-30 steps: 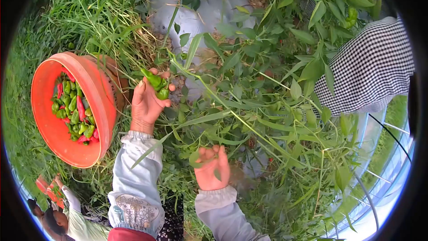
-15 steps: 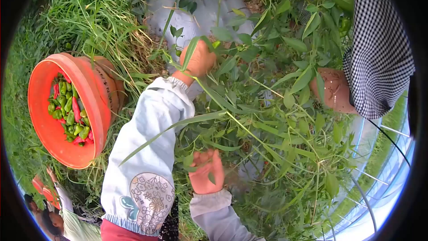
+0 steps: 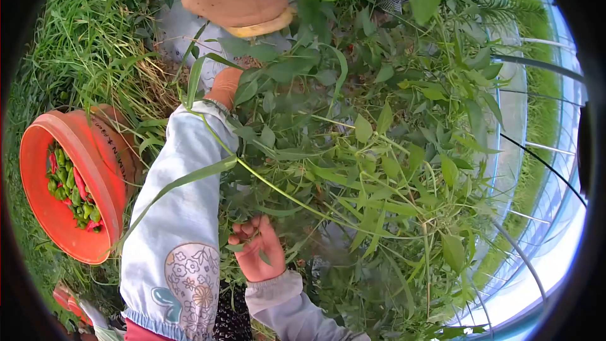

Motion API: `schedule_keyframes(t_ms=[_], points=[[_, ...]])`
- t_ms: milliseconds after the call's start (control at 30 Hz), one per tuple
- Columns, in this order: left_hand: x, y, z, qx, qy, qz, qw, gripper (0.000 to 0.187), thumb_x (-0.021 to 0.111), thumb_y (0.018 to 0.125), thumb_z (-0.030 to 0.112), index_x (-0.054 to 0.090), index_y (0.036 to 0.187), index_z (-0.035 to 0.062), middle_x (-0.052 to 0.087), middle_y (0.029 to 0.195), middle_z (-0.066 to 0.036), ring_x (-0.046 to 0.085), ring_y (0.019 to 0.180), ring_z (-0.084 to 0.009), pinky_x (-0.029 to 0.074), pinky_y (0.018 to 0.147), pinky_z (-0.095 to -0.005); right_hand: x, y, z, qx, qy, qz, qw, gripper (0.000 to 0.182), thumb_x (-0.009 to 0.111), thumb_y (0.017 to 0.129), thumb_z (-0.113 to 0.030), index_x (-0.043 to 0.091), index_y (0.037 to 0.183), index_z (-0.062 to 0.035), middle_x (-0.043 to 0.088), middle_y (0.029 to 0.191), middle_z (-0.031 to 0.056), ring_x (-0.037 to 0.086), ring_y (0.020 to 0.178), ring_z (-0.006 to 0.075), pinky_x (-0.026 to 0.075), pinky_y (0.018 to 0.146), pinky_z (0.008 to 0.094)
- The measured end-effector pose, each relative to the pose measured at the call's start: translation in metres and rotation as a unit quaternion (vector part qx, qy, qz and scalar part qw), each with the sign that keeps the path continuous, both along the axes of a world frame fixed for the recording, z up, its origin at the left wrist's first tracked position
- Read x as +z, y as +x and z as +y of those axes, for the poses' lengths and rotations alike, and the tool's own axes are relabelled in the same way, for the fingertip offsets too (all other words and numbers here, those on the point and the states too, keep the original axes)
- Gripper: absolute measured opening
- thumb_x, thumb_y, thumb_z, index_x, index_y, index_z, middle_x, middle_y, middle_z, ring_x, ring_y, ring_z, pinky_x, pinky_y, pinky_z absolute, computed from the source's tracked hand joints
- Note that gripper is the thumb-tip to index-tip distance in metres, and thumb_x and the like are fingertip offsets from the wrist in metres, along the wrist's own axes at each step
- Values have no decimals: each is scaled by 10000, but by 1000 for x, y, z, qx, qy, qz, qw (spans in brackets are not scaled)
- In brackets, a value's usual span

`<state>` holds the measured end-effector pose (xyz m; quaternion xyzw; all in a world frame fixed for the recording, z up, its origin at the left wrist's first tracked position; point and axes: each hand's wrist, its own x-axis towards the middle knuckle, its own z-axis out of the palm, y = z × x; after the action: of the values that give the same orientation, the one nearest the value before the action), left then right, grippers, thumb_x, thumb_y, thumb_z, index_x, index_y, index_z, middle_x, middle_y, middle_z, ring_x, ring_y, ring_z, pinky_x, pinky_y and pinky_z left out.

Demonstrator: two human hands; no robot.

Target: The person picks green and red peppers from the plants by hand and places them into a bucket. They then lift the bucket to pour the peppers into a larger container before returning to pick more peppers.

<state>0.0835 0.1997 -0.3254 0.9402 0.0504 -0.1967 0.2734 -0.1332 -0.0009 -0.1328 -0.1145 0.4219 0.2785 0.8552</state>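
My left hand (image 3: 227,83), in a pale blue sleeve with a flower patch, reaches low among the leaves of the pepper plants (image 3: 379,167). Foliage hides its fingers. Palm up in the lower middle, my right hand (image 3: 260,256) has its fingers curled, with a bit of green at them that I cannot make out. A small leaf lies across its palm. A long grass stem (image 3: 278,186) crosses over my left sleeve. To the left, an orange bucket (image 3: 95,215) holds green and red peppers (image 3: 74,191).
A brown boot-like shape (image 3: 240,3) with a yellow edge stands below checked cloth at the top. Grey plastic sheet (image 3: 180,28) covers the soil. Tall grass (image 3: 95,31) grows at the left. Hoops and clear film (image 3: 511,132) line the right side. Another person's sleeve (image 3: 95,316) shows lower left.
The view has shifted, so the bucket and my arms sit further left. The checked cloth and brown shape went from right to top centre. My left hand is now mostly behind leaves.
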Motion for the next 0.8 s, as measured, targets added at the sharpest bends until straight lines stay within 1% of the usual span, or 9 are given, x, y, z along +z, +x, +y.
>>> schedule_keyframes(t_ms=[33, 67, 133, 167, 500, 600, 667, 733, 800], points=[[-35, -8, 5, 90, -124, -4, 988, 302, 523, 789, 306, 640, 988, 111, 628, 1004, -170, 607, 913, -336, 495, 752, -408, 0, -1, 0, 4, 1, 3, 1000, 200, 460, 951, -271, 545, 902, -96, 583, 843, 30, 556, 911, 192, 422, 740, 350], [-35, -6, 3, 85, -127, -5, 988, 302, 523, 789, 306, 640, 988, 111, 628, 1004, -170, 607, 913, -336, 495, 752, -408, 0, -1, 0, 9, 2, 6, 1000, 200, 464, 949, -270, 546, 901, -94, 578, 845, 35, 555, 912, 195, 425, 735, 349], [-34, -7, -1, 89, -62, -29, 994, 278, 525, 792, 289, 645, 940, 87, 626, 988, -172, 611, 893, -337, 495, 738, -400, -1, -2, 1, 7, -2, 8, 1000, 202, 472, 945, -272, 547, 892, -92, 562, 840, 40, 546, 911, 203, 423, 726, 345], [56, -5, -17, 61, 34, -24, 997, 252, 533, 793, 273, 648, 897, 75, 630, 974, -165, 617, 881, -329, 497, 733, -394, 0, -2, 0, 9, 1, 6, 1000, 204, 477, 942, -275, 549, 890, -91, 556, 832, 39, 542, 909, 206, 422, 724, 343], [95, -7, -20, -66, 192, 32, 979, 164, 590, 741, 156, 663, 879, 106, 651, 888, -118, 639, 739, -314, 513, 653, -420, 6, -2, 0, 27, -15, -7, 1000, 193, 484, 940, -273, 548, 884, -99, 541, 818, 16, 539, 900, 191, 421, 702, 324], [118, -33, -12, 12, 208, -68, 976, 213, 633, 699, 151, 654, 905, 102, 636, 868, -115, 625, 775, -324, 511, 687, -417, 7, -5, 2, 44, -22, -14, 999, 188, 480, 942, -268, 547, 889, -100, 540, 816, 13, 542, 897, 181, 423, 698, 324], [134, -57, -3, 122, 117, -134, 976, 295, 678, 645, 150, 611, 919, 62, 613, 856, -152, 597, 795, -342, 478, 699, -417, 6, -8, 3, 53, -15, -24, 998, 183, 477, 944, -261, 546, 900, -97, 535, 813, 10, 540, 897, 175, 423, 694, 322], [159, -78, -1, 154, 97, -150, 972, 299, 666, 655, 120, 609, 941, 52, 603, 891, -160, 582, 813, -352, 472, 717, -390, 7, -10, 3, 60, -30, -45, 997, 178, 476, 944, -251, 560, 928, -95, 557, 827, 14, 555, 894, 177, 427, 695, 325], [183, -102, -2, 156, 23, -292, 943, 231, 643, 723, 125, 611, 940, 55, 612, 851, -115, 601, 744, -277, 481, 642, -343, 4, -16, 4, 53, -29, -39, 997, 173, 493, 933, -245, 577, 956, -96, 590, 829, 20, 578, 877, 188, 428, 686, 323]])
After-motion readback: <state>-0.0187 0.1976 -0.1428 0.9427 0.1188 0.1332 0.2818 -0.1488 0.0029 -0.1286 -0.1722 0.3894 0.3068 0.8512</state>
